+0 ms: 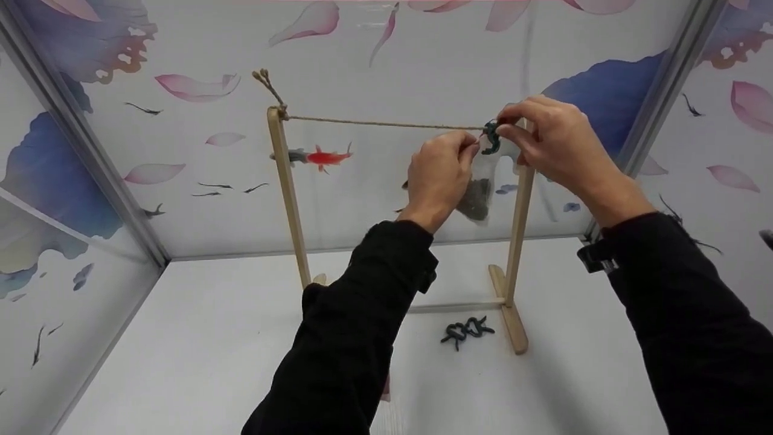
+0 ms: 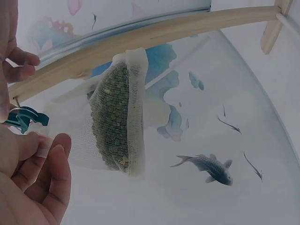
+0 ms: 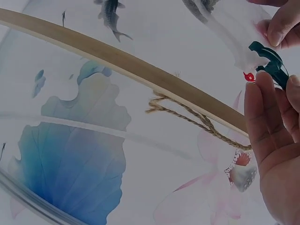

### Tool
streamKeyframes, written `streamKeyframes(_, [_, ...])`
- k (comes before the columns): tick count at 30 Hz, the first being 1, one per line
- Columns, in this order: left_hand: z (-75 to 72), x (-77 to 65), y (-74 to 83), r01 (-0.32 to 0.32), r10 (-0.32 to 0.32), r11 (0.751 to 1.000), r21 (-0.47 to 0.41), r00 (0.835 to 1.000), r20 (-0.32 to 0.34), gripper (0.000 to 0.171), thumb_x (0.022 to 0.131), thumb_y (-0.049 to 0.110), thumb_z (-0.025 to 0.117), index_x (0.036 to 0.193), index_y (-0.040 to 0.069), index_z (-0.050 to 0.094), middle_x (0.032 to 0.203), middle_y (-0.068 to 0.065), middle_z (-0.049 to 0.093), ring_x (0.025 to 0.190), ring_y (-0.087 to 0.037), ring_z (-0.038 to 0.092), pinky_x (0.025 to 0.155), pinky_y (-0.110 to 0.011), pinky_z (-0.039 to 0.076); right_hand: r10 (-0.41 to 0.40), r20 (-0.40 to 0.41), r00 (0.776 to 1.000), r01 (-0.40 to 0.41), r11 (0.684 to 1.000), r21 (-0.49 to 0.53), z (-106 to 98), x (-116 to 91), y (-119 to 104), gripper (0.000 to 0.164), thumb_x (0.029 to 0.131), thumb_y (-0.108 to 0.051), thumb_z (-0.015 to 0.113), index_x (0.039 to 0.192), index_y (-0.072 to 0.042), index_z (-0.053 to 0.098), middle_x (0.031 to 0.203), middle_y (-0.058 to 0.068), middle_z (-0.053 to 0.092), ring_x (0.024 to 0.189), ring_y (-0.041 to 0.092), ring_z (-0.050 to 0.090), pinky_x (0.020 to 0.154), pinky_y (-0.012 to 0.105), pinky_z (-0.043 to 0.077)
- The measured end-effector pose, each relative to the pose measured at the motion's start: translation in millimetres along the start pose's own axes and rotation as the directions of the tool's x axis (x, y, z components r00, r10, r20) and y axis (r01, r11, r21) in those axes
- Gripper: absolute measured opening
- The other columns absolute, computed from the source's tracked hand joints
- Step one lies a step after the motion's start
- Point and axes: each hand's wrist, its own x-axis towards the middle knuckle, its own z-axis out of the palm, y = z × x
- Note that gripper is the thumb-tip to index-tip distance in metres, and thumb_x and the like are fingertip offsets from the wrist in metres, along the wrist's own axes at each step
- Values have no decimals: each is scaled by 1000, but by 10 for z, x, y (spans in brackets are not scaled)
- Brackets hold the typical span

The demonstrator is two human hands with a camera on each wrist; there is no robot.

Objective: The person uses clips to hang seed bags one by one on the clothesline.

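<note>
Near the right end of a taut twine line [image 1: 386, 125], a dark green plastic clip [image 1: 492, 138] is pinched between the thumb and fingers of my right hand [image 1: 558, 136]. My left hand [image 1: 439, 175], just left of it, pinches the gathered end of a white mesh bag [image 2: 136, 108] filled with dried greenish bits. The bag hangs free below my fingers. In the right wrist view a small red piece [image 3: 249, 76] shows beside the clip [image 3: 272, 65]. Whether the clip grips the twine or the bag, I cannot tell.
A wooden frame holds the line, with a left post [image 1: 287, 193] and a right post [image 1: 520, 229]. Several dark looped clips [image 1: 467, 330] lie on the white table [image 1: 205, 338] by its right foot. Printed panels enclose the table.
</note>
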Motion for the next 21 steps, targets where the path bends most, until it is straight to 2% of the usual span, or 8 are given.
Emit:
streamKeyframes(4, [-1,-11,-4,-3,3,1000,8,1000,8,17,102,24,65,105,13,78,98,1,75,84,-11,67,72,-30,51,12,64,998,-13,1000,6,18,-6,-13,41,103,-21,62,137,1,59,111,13,62,70,21,69,65,7,44])
streamKeyframes(8, [-7,-16,4,-6,6,1000,20,1000,16,17,102,24,65,104,13,78,99,1,75,86,-12,68,73,-31,51,8,61,998,-9,1000,15,52,-20,-20,47,103,-26,62,142,-1,56,113,16,65,80,28,70,73,29,56])
streamKeyframes(11, [-5,-21,8,-5,5,1000,17,1000,25,17,102,24,64,104,13,77,98,1,75,85,-12,67,72,-30,51,5,37,999,-6,1000,25,95,-50,-14,50,102,-26,63,145,-2,53,112,17,67,87,31,70,75,46,57])
streamKeyframes(17, [4,-60,-14,-1,0,1000,14,998,64,20,103,25,63,106,12,77,96,1,74,82,-11,66,70,-27,50,0,-15,1000,0,1000,8,213,-137,12,52,100,-22,67,146,-3,52,112,14,66,90,27,69,71,41,57])
streamKeyframes(19, [3,-79,-30,0,-1,1000,19,997,74,20,103,26,63,107,12,77,96,1,74,82,-10,67,71,-26,51,3,-37,999,-3,1000,7,253,-169,15,51,100,-21,68,145,-3,54,113,15,64,88,27,70,70,37,57])
streamKeyframes(21, [4,-97,-45,-2,0,1000,24,996,85,20,103,26,63,107,12,77,97,1,75,83,-10,67,72,-26,51,11,-60,998,-10,1000,12,290,-204,23,51,99,-21,69,145,-4,54,114,15,62,86,26,70,71,29,57])
